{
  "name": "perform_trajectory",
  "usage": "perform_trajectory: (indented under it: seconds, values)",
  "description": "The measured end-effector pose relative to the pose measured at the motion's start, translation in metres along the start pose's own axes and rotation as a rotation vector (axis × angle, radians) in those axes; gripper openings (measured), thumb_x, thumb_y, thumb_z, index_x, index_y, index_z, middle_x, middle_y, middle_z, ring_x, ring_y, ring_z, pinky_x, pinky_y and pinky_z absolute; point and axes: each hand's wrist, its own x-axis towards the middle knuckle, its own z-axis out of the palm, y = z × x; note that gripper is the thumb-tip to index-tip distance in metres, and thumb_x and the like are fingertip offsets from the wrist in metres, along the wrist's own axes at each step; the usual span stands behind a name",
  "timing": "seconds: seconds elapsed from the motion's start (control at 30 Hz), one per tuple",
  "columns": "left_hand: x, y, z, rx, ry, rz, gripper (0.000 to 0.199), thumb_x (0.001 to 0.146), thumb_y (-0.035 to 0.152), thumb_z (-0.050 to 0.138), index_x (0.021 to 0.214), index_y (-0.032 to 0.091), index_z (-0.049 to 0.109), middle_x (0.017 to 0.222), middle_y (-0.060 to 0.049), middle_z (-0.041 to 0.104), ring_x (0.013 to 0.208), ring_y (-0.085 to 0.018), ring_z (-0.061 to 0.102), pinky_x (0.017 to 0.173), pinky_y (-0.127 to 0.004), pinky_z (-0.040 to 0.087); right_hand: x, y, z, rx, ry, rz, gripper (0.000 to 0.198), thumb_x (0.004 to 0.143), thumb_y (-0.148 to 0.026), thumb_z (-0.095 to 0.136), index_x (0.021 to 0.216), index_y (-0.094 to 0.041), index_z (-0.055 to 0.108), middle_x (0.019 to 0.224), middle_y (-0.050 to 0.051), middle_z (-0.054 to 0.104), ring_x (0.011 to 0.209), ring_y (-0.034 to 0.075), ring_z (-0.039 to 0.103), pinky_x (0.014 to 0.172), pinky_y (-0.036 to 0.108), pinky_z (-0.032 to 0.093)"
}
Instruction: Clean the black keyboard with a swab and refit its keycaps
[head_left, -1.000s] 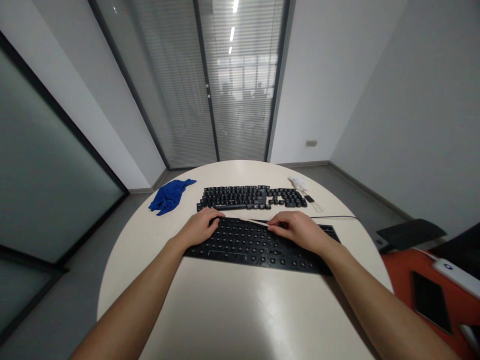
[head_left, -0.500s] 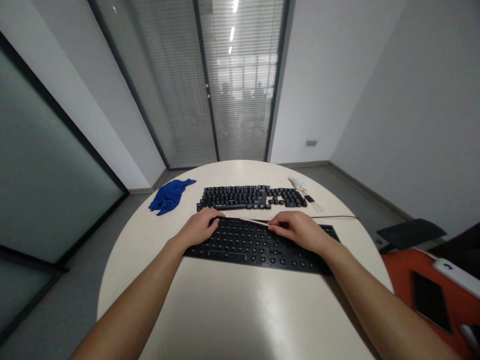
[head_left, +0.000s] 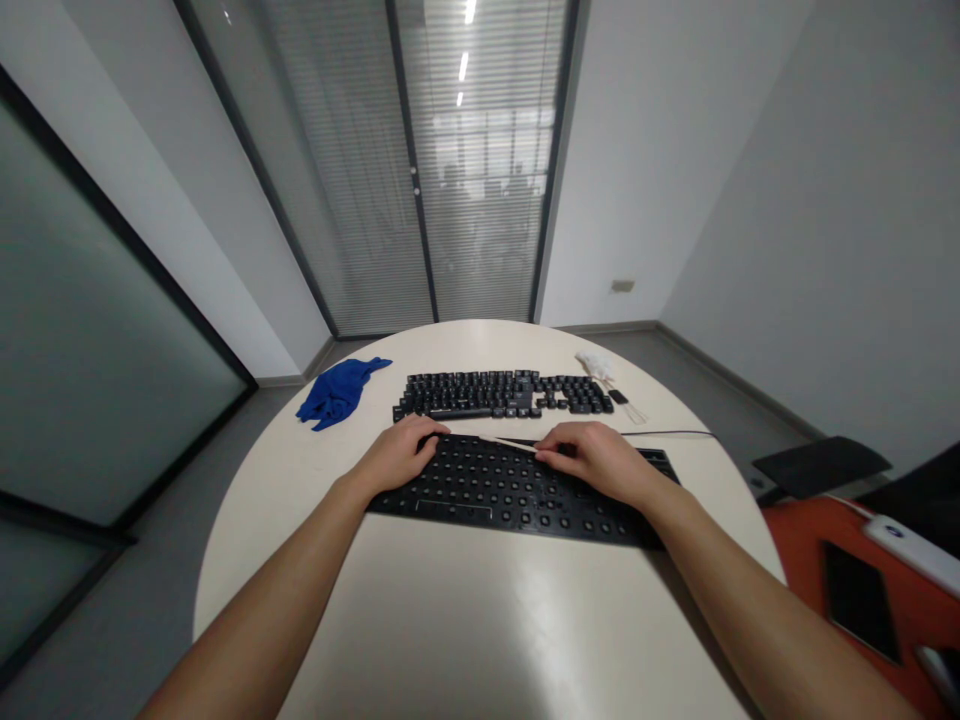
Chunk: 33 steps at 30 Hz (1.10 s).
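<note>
A black keyboard base [head_left: 480, 490], its keycaps off and rows of small key stems bare, lies before me at a slight slant. My left hand [head_left: 403, 452] grips its far left part, fingers along the far edge and thumb over the stems. Pinched between the thumb and fingers of my right hand [head_left: 589, 455] is a thin pale cotton swab [head_left: 512, 444]. It points left, its tip at the base's far edge. My right palm and wrist hide part of the base's right side. Beyond the base lie the loose black keycaps [head_left: 472, 390], laid out in keyboard order.
A crumpled blue cloth [head_left: 341, 393] lies at the back left of the round table [head_left: 420, 620]. At the back right are a white bundle of swabs [head_left: 596, 364] and a small wire tool [head_left: 634, 413]. A cable [head_left: 667, 433] runs right. An orange chair [head_left: 806, 560] holds a phone [head_left: 860, 600].
</note>
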Motion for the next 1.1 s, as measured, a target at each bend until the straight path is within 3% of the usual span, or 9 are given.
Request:
perform_trajectory:
  seconds: [1.1]
  values:
    - [0.0,0.0017,-0.0009,0.007,0.007,-0.005,0.029,0.098,0.025,0.047,0.115,0.024,0.07,0.112,-0.005,0.072,0.107,-0.025,0.062,0.098,-0.042,0.05,0.0008,-0.0008,0.0009,-0.004,0.013,-0.004,0.019,0.096,-0.037,0.062,0.097,-0.024,0.076,0.093,0.005,0.078,0.085,0.022,0.071,0.074,0.032,0.05]
